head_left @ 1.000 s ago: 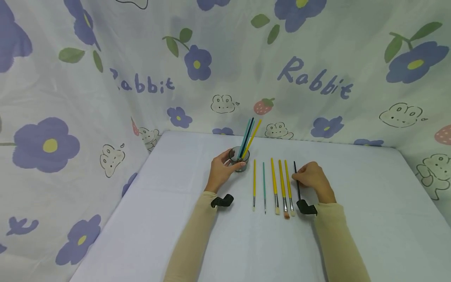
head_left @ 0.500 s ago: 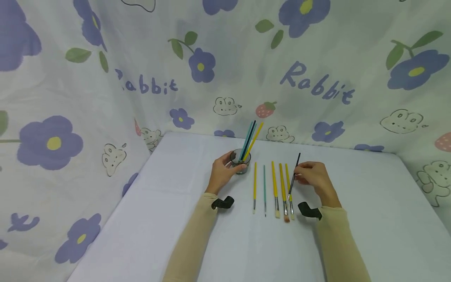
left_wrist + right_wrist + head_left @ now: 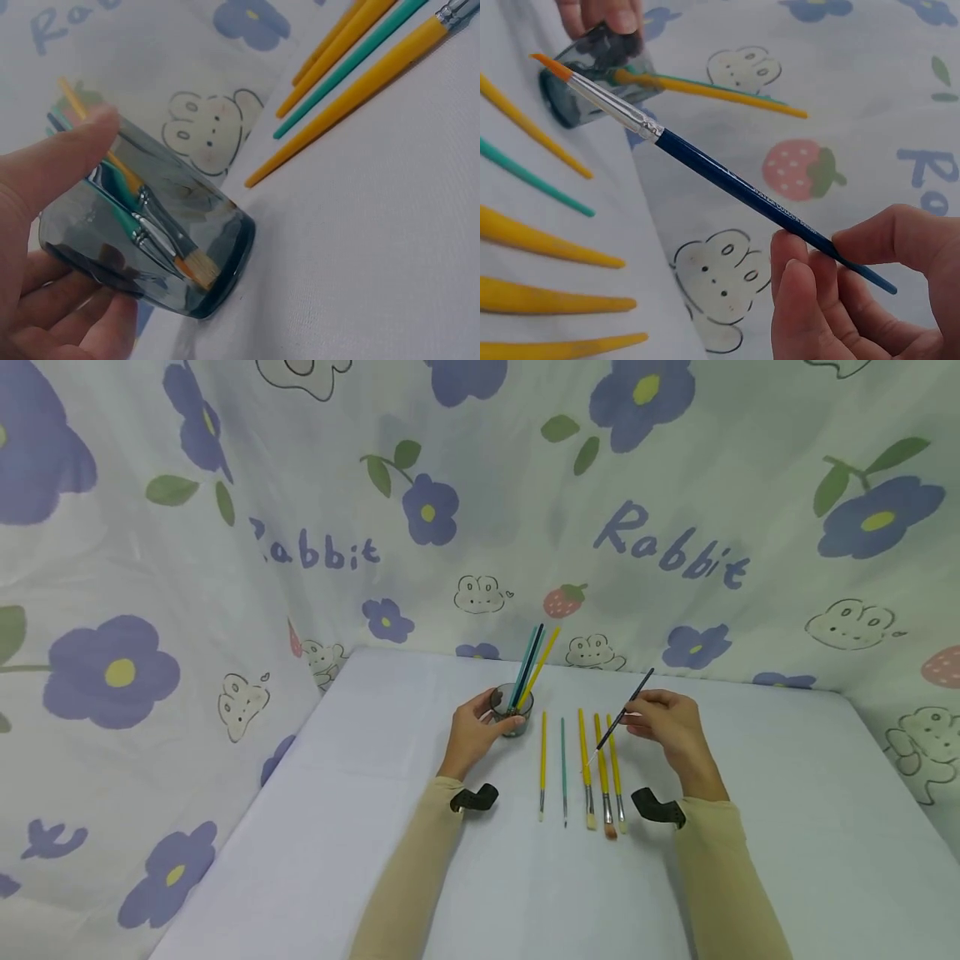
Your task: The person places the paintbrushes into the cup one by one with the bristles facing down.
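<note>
My left hand (image 3: pixel 471 735) grips a smoky clear glass (image 3: pixel 221 210), thumb on the near side and fingers around the far side. Teal, dark blue and yellow paintbrushes (image 3: pixel 540 667) lean in the glass, bristles down, as the left wrist view shows. Between thumb and fingertips, my right hand (image 3: pixel 667 727) pinches a dark blue paintbrush (image 3: pixel 720 180) near its handle end. Its orange bristles (image 3: pixel 553 67) point down and left, overlapping a yellow paintbrush (image 3: pixel 583 739) in the head view. The held brush is tilted above the row of brushes.
Between the hands, more yellow brushes (image 3: pixel 543 756) and a thin teal brush (image 3: pixel 563 764) lie side by side on the white tablecloth (image 3: pixel 525 885), handles pointing away. Behind the table hangs a patterned curtain (image 3: pixel 517 527) with flowers and rabbits.
My right hand has picked the dark blue paintbrush up from the right end of the row and swung its bristles left. The left hand stays on the glass.
</note>
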{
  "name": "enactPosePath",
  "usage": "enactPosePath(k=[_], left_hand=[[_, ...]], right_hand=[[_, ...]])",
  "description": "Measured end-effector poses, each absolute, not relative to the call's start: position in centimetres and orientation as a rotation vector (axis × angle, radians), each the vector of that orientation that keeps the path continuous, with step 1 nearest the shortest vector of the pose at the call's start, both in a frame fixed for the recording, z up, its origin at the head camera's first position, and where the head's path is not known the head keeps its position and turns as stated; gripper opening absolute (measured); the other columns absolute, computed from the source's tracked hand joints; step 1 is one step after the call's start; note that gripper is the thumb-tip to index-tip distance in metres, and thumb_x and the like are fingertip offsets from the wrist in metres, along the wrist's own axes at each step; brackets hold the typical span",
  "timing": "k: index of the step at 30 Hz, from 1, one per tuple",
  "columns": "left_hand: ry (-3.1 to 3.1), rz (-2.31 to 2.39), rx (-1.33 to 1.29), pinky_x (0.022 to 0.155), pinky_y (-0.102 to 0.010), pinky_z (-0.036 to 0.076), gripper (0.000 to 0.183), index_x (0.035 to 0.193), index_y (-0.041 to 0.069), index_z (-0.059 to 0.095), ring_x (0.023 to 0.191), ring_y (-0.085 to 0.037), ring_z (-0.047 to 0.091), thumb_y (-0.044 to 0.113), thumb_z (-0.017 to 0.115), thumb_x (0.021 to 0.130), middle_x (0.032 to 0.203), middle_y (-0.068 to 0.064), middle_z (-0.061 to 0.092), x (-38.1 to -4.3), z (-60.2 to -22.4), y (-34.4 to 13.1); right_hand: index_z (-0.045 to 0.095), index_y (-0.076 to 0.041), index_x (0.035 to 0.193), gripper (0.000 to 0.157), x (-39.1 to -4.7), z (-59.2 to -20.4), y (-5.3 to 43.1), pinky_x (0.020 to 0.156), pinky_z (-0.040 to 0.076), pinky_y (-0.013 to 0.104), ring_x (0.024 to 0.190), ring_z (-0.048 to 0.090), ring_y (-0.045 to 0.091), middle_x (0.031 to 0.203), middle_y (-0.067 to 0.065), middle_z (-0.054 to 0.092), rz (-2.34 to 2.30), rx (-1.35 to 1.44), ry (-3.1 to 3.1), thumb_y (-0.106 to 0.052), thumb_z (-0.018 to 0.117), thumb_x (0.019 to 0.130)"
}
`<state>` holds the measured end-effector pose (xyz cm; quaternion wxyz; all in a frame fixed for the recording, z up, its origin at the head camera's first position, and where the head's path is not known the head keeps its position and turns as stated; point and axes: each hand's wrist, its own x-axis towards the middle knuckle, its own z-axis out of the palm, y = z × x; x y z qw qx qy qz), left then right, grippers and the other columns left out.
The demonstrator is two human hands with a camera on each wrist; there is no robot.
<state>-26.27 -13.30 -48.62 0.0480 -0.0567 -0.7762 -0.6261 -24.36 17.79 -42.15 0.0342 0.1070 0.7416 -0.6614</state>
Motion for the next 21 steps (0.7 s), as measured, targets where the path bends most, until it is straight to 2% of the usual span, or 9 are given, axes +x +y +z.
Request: enactPosePath(k=[7,15,21], left_hand=[[-2.356,-1.903,-0.171,0.113,-0.04,0.046,0.083,0.142,0.008,0.052,0.134,-0.025,0.054,0.039,0.087,0.073,0.14,-0.015,0.059,-26.1,-48.6,-13.3],[-2.356,-1.913,-0.172,0.114,-0.041,0.045,0.08,0.141,0.005,0.052,0.134,-0.025,0.054,0.034,0.087,0.075,0.14,-0.017,0.058,-26.1,-48.7,-13.3],[-2.374,-1.94,-0.188,0.118,-0.046,0.04,0.077,0.143,0.002,0.049,0.137,-0.03,0.05,0.027,0.084,0.079,0.143,-0.022,0.054,-25.9,-48.1,-13.2]], right_hand=[[0.055,-0.003,0.107,0.02,-25.1,-40.4,16.6,0.07,0.063,0.023,0.071,0.074,0.006,0.081,-0.008,0.068,-2.18,0.255,2.223,-0.011,0.065,0.092],[0.053,-0.003,0.105,0.02,-26.2,-38.9,15.1,0.072,0.064,0.025,0.071,0.074,0.01,0.083,-0.005,0.068,-2.269,0.172,2.163,-0.01,0.067,0.092],[0.053,-0.001,0.103,0.02,-26.9,-38.0,14.2,0.073,0.064,0.025,0.07,0.074,0.01,0.079,-0.005,0.071,-2.321,0.11,2.143,-0.009,0.067,0.091]])
